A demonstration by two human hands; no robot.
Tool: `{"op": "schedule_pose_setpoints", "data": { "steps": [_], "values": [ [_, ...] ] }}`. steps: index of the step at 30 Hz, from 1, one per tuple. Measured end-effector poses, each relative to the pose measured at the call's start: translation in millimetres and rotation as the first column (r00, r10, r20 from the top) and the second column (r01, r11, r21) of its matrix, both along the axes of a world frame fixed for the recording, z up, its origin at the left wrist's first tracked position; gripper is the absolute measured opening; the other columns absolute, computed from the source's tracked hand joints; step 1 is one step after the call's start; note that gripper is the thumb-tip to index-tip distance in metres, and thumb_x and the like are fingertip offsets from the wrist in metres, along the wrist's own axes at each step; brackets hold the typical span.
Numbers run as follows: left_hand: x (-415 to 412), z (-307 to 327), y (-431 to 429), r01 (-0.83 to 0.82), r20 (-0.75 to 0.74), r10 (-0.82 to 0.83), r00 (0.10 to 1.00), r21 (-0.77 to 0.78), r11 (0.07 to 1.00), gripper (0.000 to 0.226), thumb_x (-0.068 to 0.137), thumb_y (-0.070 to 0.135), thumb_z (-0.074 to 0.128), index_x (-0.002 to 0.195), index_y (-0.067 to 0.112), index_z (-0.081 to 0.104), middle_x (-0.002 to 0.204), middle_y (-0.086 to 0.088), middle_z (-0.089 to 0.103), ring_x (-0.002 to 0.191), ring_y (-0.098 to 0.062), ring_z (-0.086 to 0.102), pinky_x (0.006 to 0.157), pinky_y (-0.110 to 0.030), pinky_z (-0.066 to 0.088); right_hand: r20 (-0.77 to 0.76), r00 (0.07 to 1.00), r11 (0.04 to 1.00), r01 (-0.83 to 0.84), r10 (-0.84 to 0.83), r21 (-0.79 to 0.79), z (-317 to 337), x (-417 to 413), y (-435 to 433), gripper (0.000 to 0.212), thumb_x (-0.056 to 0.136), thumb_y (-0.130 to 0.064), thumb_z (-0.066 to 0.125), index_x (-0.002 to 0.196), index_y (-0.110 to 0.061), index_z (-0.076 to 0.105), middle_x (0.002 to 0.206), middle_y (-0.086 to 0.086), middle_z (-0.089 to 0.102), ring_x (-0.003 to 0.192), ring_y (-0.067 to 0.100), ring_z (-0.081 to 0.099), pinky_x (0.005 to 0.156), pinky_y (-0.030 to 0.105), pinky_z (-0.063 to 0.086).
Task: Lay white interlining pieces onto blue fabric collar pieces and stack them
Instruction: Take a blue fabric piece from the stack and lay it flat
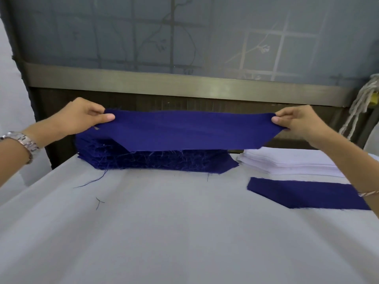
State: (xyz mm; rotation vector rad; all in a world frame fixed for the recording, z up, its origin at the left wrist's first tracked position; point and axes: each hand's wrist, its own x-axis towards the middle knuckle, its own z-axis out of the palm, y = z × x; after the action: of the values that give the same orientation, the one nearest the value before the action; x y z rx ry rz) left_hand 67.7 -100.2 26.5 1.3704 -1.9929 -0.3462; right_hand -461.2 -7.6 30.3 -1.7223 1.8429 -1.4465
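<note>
Cloth-covered table [164,232]: blue collar-piece stack [155,160] far centre; white interlining stack [287,162] far right; single blue piece [303,194] right; loose threads [92,181] left.

Ahead of you a frosted window pane [143,33] fills the upper view, pale blue-grey with soft daylight coming through. On it you see dim shadows of a grille of crossing bars and of thin, twisting branches. Under the pane a dull metal rail [184,83] runs from side to side, and below it sits a dark wooden panel [205,103]. To your right a bundle of whitish rope [363,103] hangs beside the frame. To your left stands a plain white surface [10,78], wall or cloth, you cannot tell. Your table [164,232] is covered in pale grey cloth with faint creases.
</note>
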Motion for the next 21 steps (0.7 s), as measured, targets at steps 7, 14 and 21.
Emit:
{"op": "schedule_pose_setpoints", "data": {
  "steps": [7, 14, 21],
  "values": [
    [-19.7, -26.1, 32.3, 0.179, 0.096, -0.235, 0.967, 0.398, 0.900, 0.026, 0.079, 0.047, 0.061, 0.075, 0.026, 0.077, 0.074, 0.011, 0.069, 0.070, -0.007, 0.059, 0.067, -0.025, 0.044, -0.013, 0.983, 0.928, -0.168, 0.183, 0.331, -18.7, -66.5, 57.6, 0.018, 0.074, -0.028, 0.076, 0.086, -0.015, 0.079, 0.089, 0.005, 0.077, 0.076, 0.015, 0.073, 0.061, 0.018, 0.058],
    [-36.7, -60.3, 55.4, 0.132, 0.199, -0.355, 0.913, 0.680, 0.722, 0.037, 0.076, 0.058, 0.065, 0.077, 0.023, 0.076, 0.067, 0.009, 0.059, 0.054, 0.000, 0.043, 0.048, -0.016, 0.028, 0.074, 0.948, 0.660, -0.270, 0.310, 0.701, -83.4, -140.4, 79.8, 0.029, 0.077, -0.033, 0.090, 0.080, -0.012, 0.070, 0.074, 0.011, 0.062, 0.063, 0.023, 0.063, 0.059, 0.029, 0.055],
    [-47.9, -73.0, 74.0, 0.070, 0.278, -0.388, 0.879, 0.730, 0.680, 0.035, 0.070, 0.064, 0.066, 0.062, 0.030, 0.070, 0.054, 0.009, 0.047, 0.048, -0.004, 0.037, 0.045, -0.017, 0.022, 0.116, 0.898, 0.517, -0.345, 0.423, 0.783, -103.5, -137.0, 88.0, 0.027, 0.084, -0.031, 0.084, 0.077, -0.015, 0.063, 0.066, 0.005, 0.055, 0.059, 0.017, 0.058, 0.060, 0.026, 0.050]
  ]
}}
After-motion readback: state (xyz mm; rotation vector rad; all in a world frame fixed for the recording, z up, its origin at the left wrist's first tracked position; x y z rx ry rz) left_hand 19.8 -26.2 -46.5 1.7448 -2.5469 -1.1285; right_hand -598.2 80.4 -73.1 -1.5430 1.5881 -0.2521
